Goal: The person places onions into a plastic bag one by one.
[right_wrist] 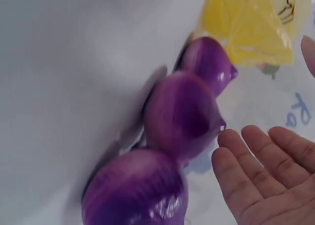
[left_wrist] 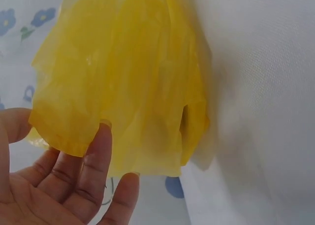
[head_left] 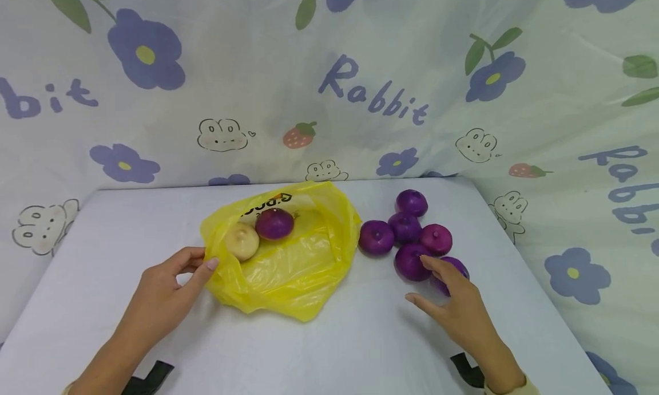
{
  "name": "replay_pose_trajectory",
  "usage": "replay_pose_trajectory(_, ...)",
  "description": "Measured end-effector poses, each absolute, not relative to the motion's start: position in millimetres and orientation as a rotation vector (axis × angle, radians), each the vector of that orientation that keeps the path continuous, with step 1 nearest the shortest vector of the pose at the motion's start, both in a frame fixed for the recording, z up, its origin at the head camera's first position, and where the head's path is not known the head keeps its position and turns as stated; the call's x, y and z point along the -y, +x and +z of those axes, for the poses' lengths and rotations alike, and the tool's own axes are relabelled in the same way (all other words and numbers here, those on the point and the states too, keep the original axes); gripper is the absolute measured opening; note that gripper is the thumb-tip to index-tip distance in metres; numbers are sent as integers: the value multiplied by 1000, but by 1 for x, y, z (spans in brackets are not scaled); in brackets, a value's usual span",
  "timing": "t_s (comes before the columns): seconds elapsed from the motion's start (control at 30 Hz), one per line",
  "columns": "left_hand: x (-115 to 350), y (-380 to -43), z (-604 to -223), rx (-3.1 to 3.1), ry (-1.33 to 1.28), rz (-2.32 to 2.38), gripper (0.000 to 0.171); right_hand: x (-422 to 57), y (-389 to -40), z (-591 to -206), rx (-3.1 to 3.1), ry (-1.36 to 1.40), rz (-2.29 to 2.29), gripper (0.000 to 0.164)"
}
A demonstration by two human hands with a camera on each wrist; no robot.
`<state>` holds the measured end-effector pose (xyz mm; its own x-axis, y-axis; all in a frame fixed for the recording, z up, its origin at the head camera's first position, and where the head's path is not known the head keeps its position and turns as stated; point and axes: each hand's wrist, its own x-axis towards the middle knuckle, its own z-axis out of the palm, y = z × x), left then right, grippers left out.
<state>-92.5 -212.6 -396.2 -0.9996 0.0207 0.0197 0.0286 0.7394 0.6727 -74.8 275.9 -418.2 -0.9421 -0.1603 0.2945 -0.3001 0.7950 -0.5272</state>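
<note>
At the left rim of a yellow plastic bag (head_left: 288, 275), my left hand (head_left: 167, 292) pinches the film between thumb and fingers. The bag lies with its mouth spread, and inside it a pale yellow onion (head_left: 242, 241) sits against a purple onion (head_left: 274, 224). Over on the right, my right hand (head_left: 460, 300) hovers with thumb and fingers spread, holding nothing. Its fingertips are close to a purple onion (head_left: 412, 263) in a cluster of several. Another purple onion (head_left: 454, 267) is partly hidden by that hand. In the right wrist view, the fingers (right_wrist: 236, 178) are beside the onions.
Farther back in the cluster are a purple onion (head_left: 411, 202) and a redder one (head_left: 436, 239). One onion (head_left: 376, 238) lies by the bag's right edge. A white table (head_left: 329, 355) backs onto a printed curtain (head_left: 247, 86). Dark straps lie near both forearms.
</note>
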Motion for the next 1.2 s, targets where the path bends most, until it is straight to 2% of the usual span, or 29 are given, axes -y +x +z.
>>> replay_pose_trajectory(0.2,213,-92,-397,2914,-38,-1125,49,-292,-78,-418,2648,379,836,77)
replay_pose_trajectory(0.63,215,-93,-398,2914,-37,-1125,49,-329,-79,-415,2765,117,711,74)
replay_pose_trajectory(0.87,214,-94,-399,2906,-39,-1128,49,-334,-77,-428,2945,36,750,90)
replay_pose_trajectory(1.2,214,-93,-399,2902,-29,-1113,47,-335,-77,-440,2993,21,785,96)
